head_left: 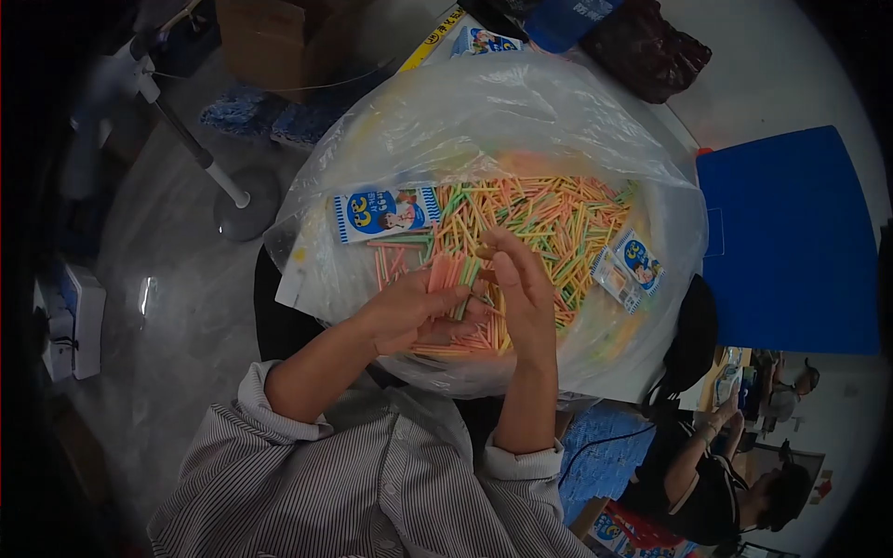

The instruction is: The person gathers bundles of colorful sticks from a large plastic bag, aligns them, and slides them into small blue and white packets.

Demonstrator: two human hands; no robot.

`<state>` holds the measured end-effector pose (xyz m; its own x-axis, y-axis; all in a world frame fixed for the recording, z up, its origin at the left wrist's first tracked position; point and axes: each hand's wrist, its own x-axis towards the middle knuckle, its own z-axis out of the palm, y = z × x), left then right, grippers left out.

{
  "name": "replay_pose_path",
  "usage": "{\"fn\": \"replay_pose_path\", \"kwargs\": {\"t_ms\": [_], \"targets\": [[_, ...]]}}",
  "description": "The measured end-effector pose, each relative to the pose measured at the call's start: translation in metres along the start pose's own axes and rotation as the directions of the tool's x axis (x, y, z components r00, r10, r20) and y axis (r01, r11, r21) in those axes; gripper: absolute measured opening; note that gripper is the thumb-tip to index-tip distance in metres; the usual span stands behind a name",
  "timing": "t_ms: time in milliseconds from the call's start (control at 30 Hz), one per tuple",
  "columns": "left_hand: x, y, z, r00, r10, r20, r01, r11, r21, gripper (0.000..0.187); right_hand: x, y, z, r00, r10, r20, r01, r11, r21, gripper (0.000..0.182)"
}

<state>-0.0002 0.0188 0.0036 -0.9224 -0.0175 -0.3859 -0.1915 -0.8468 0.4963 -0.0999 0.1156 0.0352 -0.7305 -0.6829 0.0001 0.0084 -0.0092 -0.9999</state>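
Note:
My left hand is closed around a small bundle of thin candy sticks, pink on one side and green on the other. Close beside it, my right hand has bent fingers with the thumb apart, and I see nothing held between them. Both hands are over a large clear plastic bag, opened wide. Inside lies a loose heap of candy sticks in pink, yellow, green and orange. A blue and white printed packet rests at the heap's left, and more small packets lie at its right.
A blue panel stands right of the bag. A dark plastic bag and another printed packet are behind. A stand with a round base and a cardboard box are at left. Another person sits at lower right.

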Motion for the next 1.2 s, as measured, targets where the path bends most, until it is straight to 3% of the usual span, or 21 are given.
{"fn": "replay_pose_path", "kwargs": {"t_ms": [67, 167, 300, 367, 500, 567, 700, 767, 800, 867, 1000, 1067, 1200], "targets": [[0.001, -0.002, -0.002, 1.0, -0.001, -0.03, 0.005, 0.99, 0.143, 0.021, -0.003, 0.01, -0.009, 0.989, 0.076, 0.127, -0.065, 0.994, -0.085, 0.019], [0.002, -0.001, 0.001, 0.998, 0.02, -0.068, 0.001, 0.958, 0.286, 0.019, -0.007, 0.014, -0.004, 0.998, 0.063, 0.031, -0.061, 0.996, -0.06, 0.017], [0.014, -0.01, -0.009, 0.984, 0.173, 0.031, -0.175, 0.956, 0.235, 0.018, -0.002, 0.025, 0.0, 0.998, -0.057, -0.036, 0.048, 0.979, -0.197, 0.014], [0.015, -0.01, -0.01, 0.982, 0.18, -0.057, -0.165, 0.965, 0.206, 0.018, -0.001, 0.033, 0.004, 0.995, 0.033, -0.091, -0.035, 0.999, -0.022, 0.01], [0.014, -0.011, -0.009, 0.979, 0.192, -0.066, -0.182, 0.974, 0.133, 0.019, -0.002, 0.026, 0.014, 0.999, -0.023, -0.042, 0.025, 0.997, 0.067, 0.01], [0.011, -0.007, -0.002, 0.957, 0.25, -0.145, -0.239, 0.967, 0.089, 0.019, -0.003, 0.023, 0.017, 0.998, 0.033, -0.06, -0.024, 0.99, 0.142, 0.011], [0.013, -0.009, -0.01, 0.961, 0.228, -0.154, -0.212, 0.971, 0.112, 0.018, -0.004, 0.031, 0.017, 0.996, -0.034, -0.079, 0.042, 0.994, 0.104, 0.014], [0.014, -0.011, -0.02, 0.978, 0.199, -0.053, -0.176, 0.94, 0.292, 0.012, -0.003, 0.029, 0.016, 0.999, 0.024, -0.046, -0.023, 1.0, 0.011, 0.017], [0.014, -0.011, -0.019, 0.98, 0.193, -0.05, -0.17, 0.94, 0.294, 0.012, -0.002, 0.031, 0.015, 0.998, 0.025, -0.054, -0.024, 1.0, 0.012, 0.017], [0.013, -0.01, -0.018, 0.981, 0.178, -0.073, -0.156, 0.958, 0.242, 0.013, 0.0, 0.035, 0.012, 0.999, 0.043, 0.028, -0.043, 0.999, 0.018, 0.018], [0.012, -0.009, -0.012, 0.973, 0.199, -0.113, -0.178, 0.968, 0.178, 0.016, -0.002, 0.039, 0.018, 0.998, -0.026, -0.049, 0.029, 0.997, 0.074, 0.015], [0.005, -0.001, 0.001, 0.963, 0.142, -0.228, -0.127, 0.989, 0.079, 0.017, -0.003, 0.037, 0.02, 0.998, -0.055, -0.038, 0.061, 0.986, 0.158, 0.014], [0.011, -0.011, -0.021, 0.981, 0.184, -0.058, -0.176, 0.976, 0.132, 0.019, -0.002, 0.018, 0.019, 0.996, 0.076, -0.04, -0.076, 0.997, 0.02, 0.014]]}}
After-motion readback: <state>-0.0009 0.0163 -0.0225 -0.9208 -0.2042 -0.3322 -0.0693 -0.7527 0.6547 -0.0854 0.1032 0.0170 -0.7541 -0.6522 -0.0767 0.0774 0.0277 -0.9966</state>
